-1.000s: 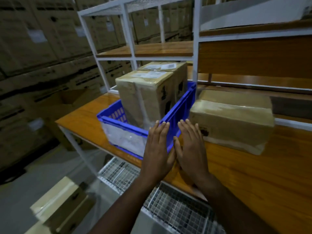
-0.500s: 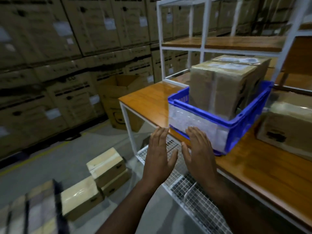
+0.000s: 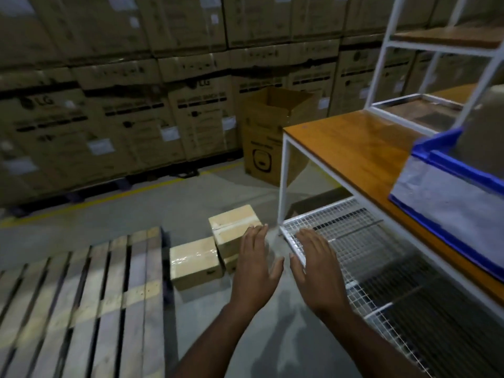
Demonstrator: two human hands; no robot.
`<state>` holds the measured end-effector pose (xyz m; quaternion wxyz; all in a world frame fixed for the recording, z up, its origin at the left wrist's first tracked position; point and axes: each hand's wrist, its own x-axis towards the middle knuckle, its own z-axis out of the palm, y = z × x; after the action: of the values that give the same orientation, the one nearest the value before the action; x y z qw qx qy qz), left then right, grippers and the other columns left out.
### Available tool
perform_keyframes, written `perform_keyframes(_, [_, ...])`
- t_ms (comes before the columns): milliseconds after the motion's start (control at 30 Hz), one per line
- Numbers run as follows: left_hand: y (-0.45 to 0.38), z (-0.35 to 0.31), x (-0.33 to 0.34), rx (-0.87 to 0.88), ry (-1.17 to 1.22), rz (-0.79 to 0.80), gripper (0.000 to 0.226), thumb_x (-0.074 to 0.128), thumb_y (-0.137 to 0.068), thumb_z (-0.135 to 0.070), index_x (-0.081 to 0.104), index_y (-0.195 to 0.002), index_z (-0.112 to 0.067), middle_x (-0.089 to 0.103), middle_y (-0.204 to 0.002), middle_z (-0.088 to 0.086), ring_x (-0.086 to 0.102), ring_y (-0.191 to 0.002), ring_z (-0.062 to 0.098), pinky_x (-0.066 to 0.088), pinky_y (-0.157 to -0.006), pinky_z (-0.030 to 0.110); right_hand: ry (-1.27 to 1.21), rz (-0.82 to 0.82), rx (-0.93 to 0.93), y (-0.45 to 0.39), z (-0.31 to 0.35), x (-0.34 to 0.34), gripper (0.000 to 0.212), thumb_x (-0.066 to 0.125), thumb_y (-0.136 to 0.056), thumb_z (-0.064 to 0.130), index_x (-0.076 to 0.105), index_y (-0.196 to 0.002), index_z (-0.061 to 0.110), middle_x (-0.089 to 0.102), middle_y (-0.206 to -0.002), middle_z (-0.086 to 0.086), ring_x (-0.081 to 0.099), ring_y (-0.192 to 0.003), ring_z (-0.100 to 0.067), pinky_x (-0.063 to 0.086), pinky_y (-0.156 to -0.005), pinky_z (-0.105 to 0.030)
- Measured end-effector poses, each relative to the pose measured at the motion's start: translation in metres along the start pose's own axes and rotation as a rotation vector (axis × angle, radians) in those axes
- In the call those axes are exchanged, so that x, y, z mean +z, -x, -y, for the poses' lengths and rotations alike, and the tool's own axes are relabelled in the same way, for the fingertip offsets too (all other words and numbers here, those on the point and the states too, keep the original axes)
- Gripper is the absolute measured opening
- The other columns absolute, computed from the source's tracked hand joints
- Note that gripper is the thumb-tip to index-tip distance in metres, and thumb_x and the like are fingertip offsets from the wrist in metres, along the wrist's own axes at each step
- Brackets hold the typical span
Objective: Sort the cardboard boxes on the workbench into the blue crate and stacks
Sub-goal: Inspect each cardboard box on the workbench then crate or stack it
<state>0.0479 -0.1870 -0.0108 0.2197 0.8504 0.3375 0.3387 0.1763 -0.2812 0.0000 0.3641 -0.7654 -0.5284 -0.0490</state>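
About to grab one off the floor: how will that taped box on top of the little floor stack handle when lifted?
The top taped box looks stiff and square-edged, so it should probably hold shape. Its glossy tape may be slick under the open left hand. It sits offset on the lower box, so a nudge might slide it off.

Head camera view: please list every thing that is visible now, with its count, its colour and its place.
blue crate: one, blue with a pale front panel, on the workbench at right, cut by the frame edge.
workbench: one, orange-brown wooden top on a white frame, right.
wire mesh shelf: one, white, under the workbench top.
small cardboard boxes: three or so, tan, taped, on the floor by the bench leg; one sits on another.
open carton: one, brown, on the floor behind the bench.
wooden pallet: one, pale wood, lower left.
stacked cartons: many, brown, along the back wall.
left hand: empty, fingers straight.
right hand: empty, fingers straight.
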Motion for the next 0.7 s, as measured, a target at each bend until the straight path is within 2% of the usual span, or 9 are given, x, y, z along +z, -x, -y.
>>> perform_keyframes(67, [0.0,0.021,-0.006,-0.063,-0.006,-0.014,0.071,0.064,-0.094,-0.038,0.032,-0.154,-0.018,0.033,-0.159,0.001,0.024,-0.15,0.016,0.023,-0.124,0.033,-0.009,0.037,-0.019,-0.009,0.006,0.022,0.051,0.046,-0.096,0.036,0.05,-0.142,0.013,0.053,-0.145,-0.005,0.041,-0.139,-0.017,0.037,-0.115,-0.046])
perform_keyframes(267, [-0.012,0.086,-0.007,-0.218,-0.063,-0.013,0.071,0.067,-0.093,-0.037,0.033,-0.153,-0.018,0.035,-0.156,0.0,0.027,-0.147,0.015,0.024,-0.123,0.031,-0.097,0.147,-0.066,-0.053,0.014,0.099,0.049,0.066,-0.093,0.021,0.054,-0.139,0.008,0.055,-0.142,-0.009,0.048,-0.136,-0.024,0.037,-0.114,-0.049])
perform_keyframes(333, [-0.022,0.11,-0.003,-0.255,-0.103,0.004,0.07,0.068,-0.092,-0.034,0.035,-0.152,-0.017,0.036,-0.155,0.001,0.029,-0.146,0.016,0.021,-0.122,0.025,-0.109,0.185,-0.075,-0.073,0.013,0.126,0.051,0.068,-0.091,0.02,0.053,-0.139,0.009,0.055,-0.143,-0.008,0.047,-0.136,-0.023,0.035,-0.116,-0.049])
perform_keyframes(400, [-0.035,0.13,0.001,-0.3,-0.128,0.008,0.07,0.068,-0.091,-0.033,0.036,-0.151,-0.016,0.038,-0.155,0.002,0.03,-0.144,0.015,0.012,-0.119,0.012,-0.128,0.214,-0.087,-0.094,0.011,0.149,0.052,0.07,-0.09,0.019,0.053,-0.139,0.008,0.055,-0.143,-0.008,0.047,-0.136,-0.024,0.034,-0.116,-0.048])
perform_keyframes(467, [-0.05,0.146,0.005,-0.329,-0.145,0.013,0.069,0.07,-0.09,-0.031,0.038,-0.15,-0.018,0.04,-0.154,0.003,0.03,-0.142,0.011,0.008,-0.116,0.008,-0.128,0.227,-0.119,-0.115,0.007,0.17,0.052,0.073,-0.088,0.015,0.056,-0.135,0.005,0.057,-0.14,-0.01,0.051,-0.132,-0.027,0.035,-0.115,-0.045])
perform_keyframes(533, [-0.067,0.16,0.009,-0.353,-0.166,0.023,0.069,0.071,-0.09,-0.029,0.039,-0.149,-0.017,0.041,-0.153,0.003,0.032,-0.142,0.012,0.014,-0.119,0.015,-0.114,0.253,-0.142,-0.136,0.002,0.188,0.051,0.076,-0.084,0.013,0.058,-0.131,0.002,0.061,-0.134,-0.013,0.055,-0.128,-0.03,0.038,-0.112,-0.047])
perform_keyframes(633, [-0.095,0.18,0.016,-0.405,-0.153,0.007,0.068,0.07,-0.092,-0.03,0.038,-0.15,-0.015,0.041,-0.154,0.004,0.035,-0.143,0.018,0.029,-0.121,0.035,-0.141,0.309,-0.147,-0.168,-0.011,0.213,0.05,0.074,-0.085,0.014,0.058,-0.131,0.002,0.061,-0.134,-0.014,0.054,-0.129,-0.03,0.04,-0.111,-0.049])
perform_keyframes(700, [-0.114,0.194,0.022,-0.449,-0.137,0.013,0.068,0.071,-0.092,-0.028,0.038,-0.15,-0.015,0.041,-0.153,0.003,0.036,-0.142,0.018,0.03,-0.12,0.034,-0.154,0.322,-0.158,-0.184,-0.023,0.232,0.049,0.069,-0.087,0.015,0.057,-0.132,0.002,0.06,-0.135,-0.014,0.051,-0.13,-0.03,0.037,-0.113,-0.047])
